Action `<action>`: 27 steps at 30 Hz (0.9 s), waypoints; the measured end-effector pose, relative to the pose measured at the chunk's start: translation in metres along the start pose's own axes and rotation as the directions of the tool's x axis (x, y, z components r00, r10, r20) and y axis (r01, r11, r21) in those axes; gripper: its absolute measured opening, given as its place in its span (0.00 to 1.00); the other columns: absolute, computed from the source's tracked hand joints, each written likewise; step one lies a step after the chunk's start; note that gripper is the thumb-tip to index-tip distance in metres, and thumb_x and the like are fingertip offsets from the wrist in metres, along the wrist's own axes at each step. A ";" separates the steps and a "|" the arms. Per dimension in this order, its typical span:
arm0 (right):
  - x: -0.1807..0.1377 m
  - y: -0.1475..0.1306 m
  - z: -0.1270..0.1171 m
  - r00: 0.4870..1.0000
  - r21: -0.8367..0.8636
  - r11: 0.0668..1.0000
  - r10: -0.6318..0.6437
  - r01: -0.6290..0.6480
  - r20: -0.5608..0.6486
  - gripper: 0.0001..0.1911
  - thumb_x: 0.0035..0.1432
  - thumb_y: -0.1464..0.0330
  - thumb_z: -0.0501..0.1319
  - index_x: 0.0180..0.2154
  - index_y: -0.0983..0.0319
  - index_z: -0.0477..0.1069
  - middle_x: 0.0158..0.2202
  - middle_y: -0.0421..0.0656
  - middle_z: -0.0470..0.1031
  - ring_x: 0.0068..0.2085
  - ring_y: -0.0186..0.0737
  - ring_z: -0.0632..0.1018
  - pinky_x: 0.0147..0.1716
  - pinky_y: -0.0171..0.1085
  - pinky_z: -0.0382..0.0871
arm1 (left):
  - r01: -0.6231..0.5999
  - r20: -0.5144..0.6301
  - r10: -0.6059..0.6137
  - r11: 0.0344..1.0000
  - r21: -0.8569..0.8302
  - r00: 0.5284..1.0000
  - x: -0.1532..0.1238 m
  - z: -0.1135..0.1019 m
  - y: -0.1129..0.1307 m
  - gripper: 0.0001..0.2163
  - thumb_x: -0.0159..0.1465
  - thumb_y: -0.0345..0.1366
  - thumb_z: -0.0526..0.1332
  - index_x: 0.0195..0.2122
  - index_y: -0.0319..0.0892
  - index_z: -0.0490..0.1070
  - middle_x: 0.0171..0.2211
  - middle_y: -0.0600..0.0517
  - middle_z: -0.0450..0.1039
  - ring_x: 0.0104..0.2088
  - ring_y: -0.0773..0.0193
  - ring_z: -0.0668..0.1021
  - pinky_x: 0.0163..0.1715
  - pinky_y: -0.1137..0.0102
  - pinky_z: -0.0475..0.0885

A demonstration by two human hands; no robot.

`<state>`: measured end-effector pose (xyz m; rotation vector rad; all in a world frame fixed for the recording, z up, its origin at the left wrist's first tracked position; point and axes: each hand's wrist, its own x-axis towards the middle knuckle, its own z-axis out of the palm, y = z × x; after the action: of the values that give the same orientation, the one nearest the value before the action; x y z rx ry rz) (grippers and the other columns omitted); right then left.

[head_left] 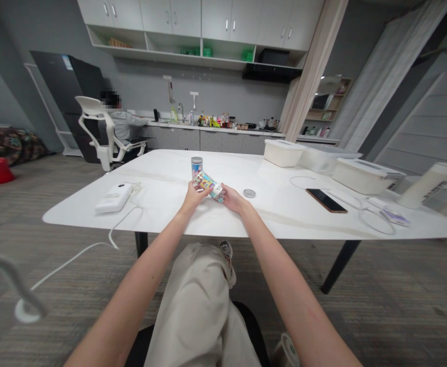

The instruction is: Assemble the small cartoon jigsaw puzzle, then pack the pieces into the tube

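Observation:
A small colourful printed jar (210, 185) lies tilted between my two hands above the near part of the white table (162, 173). My left hand (196, 194) is closed round its left end, thumb along the near side. My right hand (231, 198) is closed at its right end, where a dark brownish part shows through; the fingers behind are partly hidden. Just behind my left hand stands an upright blue printed can (196, 166) with a silver top. A round silver-rimmed lid (250, 193) lies flat on the table to the right of my right hand.
A white power box (114, 198) with a cable is at the left. To the right lie a dark phone (325, 200), white cables and a purple card-like item (395, 217). Lidded bins (283, 153) and a white bottle (431, 186) stand beyond. A person (122, 122) sits at the back counter.

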<state>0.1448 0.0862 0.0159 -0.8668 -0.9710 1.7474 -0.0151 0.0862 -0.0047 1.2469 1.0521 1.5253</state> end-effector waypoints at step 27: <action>0.007 0.004 -0.008 0.994 -0.154 0.983 -0.105 0.102 -0.016 0.14 0.65 0.60 0.51 0.33 0.60 0.70 0.28 0.40 0.74 0.34 0.38 0.76 0.35 0.34 0.69 | -0.142 0.062 0.138 0.988 0.064 0.989 -0.002 -0.004 0.002 0.43 0.47 0.38 0.73 0.63 0.46 0.54 0.50 0.44 0.70 0.38 0.60 0.80 0.40 0.63 0.77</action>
<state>0.1475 0.0933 0.0077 -0.9153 -1.1259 1.5872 -0.0189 0.0833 -0.0042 1.4294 1.0046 1.5600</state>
